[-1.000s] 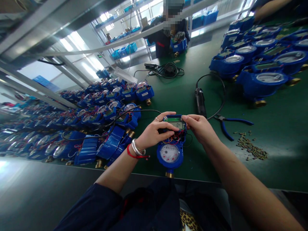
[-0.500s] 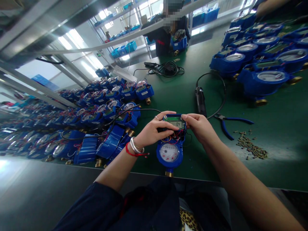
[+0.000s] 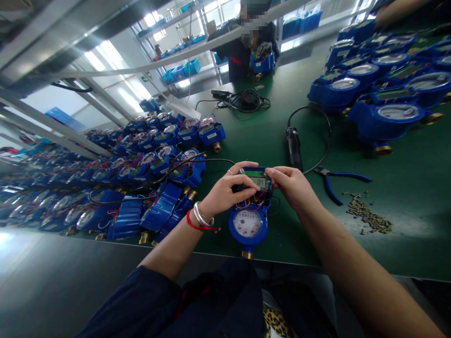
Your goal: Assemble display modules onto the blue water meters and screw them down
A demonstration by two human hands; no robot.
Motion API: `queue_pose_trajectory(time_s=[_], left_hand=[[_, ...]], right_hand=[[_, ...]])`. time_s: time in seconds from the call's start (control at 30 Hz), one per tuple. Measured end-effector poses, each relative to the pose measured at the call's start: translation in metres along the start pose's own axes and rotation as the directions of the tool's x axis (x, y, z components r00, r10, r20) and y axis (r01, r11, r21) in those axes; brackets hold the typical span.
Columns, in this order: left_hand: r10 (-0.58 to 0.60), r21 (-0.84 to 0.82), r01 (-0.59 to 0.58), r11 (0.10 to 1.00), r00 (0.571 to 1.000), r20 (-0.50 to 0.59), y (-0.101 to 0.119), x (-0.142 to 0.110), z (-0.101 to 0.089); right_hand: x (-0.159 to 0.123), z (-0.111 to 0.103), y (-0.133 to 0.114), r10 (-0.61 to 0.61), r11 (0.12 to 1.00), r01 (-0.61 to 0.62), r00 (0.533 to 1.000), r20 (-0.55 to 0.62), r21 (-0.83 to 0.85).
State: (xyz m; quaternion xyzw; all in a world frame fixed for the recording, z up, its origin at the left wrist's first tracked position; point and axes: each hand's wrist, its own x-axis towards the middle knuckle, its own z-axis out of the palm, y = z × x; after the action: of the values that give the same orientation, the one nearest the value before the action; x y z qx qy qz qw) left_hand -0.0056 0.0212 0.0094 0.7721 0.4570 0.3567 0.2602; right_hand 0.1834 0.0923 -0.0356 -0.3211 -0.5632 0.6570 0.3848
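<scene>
A blue water meter lies in front of me, its round dial and brass end toward my body. At its far end sits a green circuit board with a small display reading 04. Fingers of my left hand close around the board's left side, the index tip and thumb by the display's lower left. My right hand pinches the board's upper right corner between thumb and fingers. Red and yellow wires spill out below the display. The undersides of both grips are hidden.
Rows of blue meters fill the left; more meters stand at right. A black electric screwdriver, blue-handled pliers and loose screws lie right of my hands. A coiled cable and a co-worker are beyond.
The fingers of my left hand have drawn slightly left, baring more of the display. My right hand and the meter stay practically where they were.
</scene>
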Motion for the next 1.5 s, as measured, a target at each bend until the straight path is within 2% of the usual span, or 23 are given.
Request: queue_pose_trajectory(time_s=[0.27, 0.5, 0.97, 1.23, 1.37, 1.43, 1.5], left_hand=[[0.019, 0.043, -0.021, 0.999, 0.999, 0.048, 0.000, 0.001, 0.000], [0.017, 0.126, -0.021, 0.992, 0.999, 0.030, 0.006, 0.003, 0.003], [-0.009, 0.112, 0.012, 0.994, 1.000, -0.030, -0.005, 0.004, 0.011], [-0.012, 0.093, 0.014, 0.996, 1.000, -0.025, -0.005, 0.003, 0.008], [0.000, 0.071, 0.007, 0.997, 0.995, -0.095, -0.010, 0.001, 0.010], [-0.026, 0.044, 0.033, 0.998, 0.988, -0.154, -0.014, 0.000, 0.014], [-0.074, 0.026, 0.080, 0.996, 0.983, -0.170, -0.018, -0.001, 0.017]], right_hand=[[-0.001, 0.000, -0.001, 0.005, 1.000, -0.006, 1.000, -0.014, -0.018], [0.002, -0.002, 0.004, 0.033, 0.999, -0.032, 0.999, -0.017, 0.016], [0.007, -0.004, 0.004, 0.145, 0.988, -0.143, 0.989, -0.030, 0.049], [0.007, -0.001, -0.002, 0.180, 0.983, -0.180, 0.984, -0.011, 0.016], [0.005, 0.001, -0.003, 0.159, 0.987, -0.158, 0.986, -0.041, 0.020], [0.004, 0.001, -0.003, 0.158, 0.987, -0.158, 0.985, -0.063, 0.014], [0.003, 0.000, -0.003, 0.161, 0.987, -0.161, 0.983, -0.083, 0.002]])
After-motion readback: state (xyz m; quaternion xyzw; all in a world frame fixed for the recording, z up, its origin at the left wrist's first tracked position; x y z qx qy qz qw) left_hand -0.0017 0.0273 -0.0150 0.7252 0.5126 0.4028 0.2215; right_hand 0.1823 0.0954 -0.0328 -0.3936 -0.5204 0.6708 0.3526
